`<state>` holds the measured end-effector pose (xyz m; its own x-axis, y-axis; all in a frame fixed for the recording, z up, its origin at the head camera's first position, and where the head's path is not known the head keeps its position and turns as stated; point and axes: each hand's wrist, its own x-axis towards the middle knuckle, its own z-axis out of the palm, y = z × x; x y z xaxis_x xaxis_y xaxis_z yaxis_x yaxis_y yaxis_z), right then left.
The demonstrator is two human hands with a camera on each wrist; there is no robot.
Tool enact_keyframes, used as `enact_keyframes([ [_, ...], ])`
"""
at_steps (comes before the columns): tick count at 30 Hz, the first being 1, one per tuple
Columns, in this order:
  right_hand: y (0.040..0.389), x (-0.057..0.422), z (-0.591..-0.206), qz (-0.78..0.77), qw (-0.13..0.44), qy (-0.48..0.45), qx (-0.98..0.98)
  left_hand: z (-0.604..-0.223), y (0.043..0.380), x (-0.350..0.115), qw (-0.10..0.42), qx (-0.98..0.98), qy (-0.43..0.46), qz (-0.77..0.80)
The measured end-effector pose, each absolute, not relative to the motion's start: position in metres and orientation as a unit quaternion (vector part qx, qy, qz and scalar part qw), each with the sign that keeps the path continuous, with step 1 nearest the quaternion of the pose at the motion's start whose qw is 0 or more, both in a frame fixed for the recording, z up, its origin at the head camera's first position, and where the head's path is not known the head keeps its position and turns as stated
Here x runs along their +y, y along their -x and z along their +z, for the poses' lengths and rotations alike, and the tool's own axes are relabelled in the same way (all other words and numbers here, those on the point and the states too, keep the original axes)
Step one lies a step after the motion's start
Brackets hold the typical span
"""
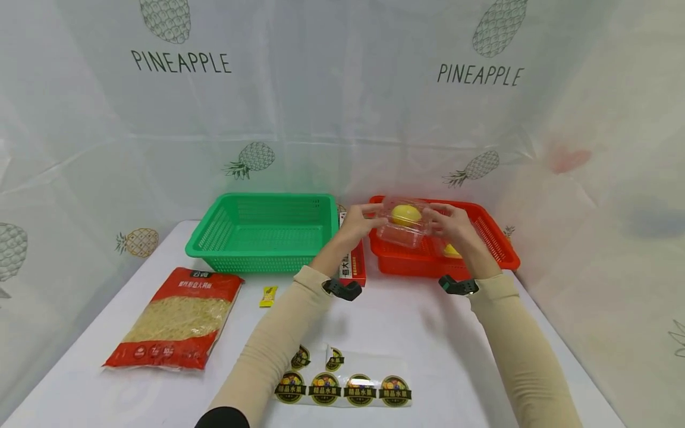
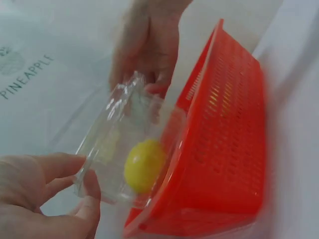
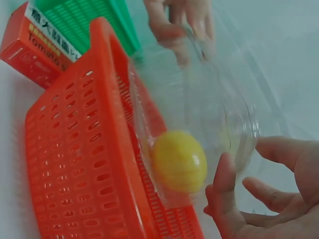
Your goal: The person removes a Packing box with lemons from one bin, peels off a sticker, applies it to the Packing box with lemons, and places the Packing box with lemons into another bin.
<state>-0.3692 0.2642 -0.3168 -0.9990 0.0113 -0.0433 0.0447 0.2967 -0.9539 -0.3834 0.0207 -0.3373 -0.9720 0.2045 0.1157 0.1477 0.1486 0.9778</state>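
A clear plastic box (image 1: 400,238) with a lemon (image 1: 406,215) inside is held tilted over the red basket (image 1: 409,266). My left hand (image 1: 357,223) pinches one end of the box between thumb and fingers, seen closely in the left wrist view. At the opposite end, my right hand (image 1: 453,227) grips the box, its thumb (image 3: 225,179) against the plastic. Whether the lid is fully closed I cannot tell. Another yellow item (image 1: 451,251) lies in the basket below the right hand, partly hidden by it.
A green basket (image 1: 262,263) stands at the back left, with a red box (image 1: 358,264) between the baskets. A bag of pasta (image 1: 176,318) and a small yellow packet (image 1: 268,296) lie at left. A sticker sheet (image 1: 369,362) is in front. A printed curtain hangs behind.
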Motion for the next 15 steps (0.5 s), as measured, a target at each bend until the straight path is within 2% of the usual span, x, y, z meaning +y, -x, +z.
enact_keyframes([
  [6,0.368,0.271,-0.313,-0.621,0.044,-0.019,0.783,-0.333,0.377,0.001,0.065,0.723,-0.142,0.673],
  [15,0.365,0.274,-0.307,-0.664,0.057,-0.024,0.745,-0.328,0.370,-0.022,0.092,0.687,-0.153,0.704],
])
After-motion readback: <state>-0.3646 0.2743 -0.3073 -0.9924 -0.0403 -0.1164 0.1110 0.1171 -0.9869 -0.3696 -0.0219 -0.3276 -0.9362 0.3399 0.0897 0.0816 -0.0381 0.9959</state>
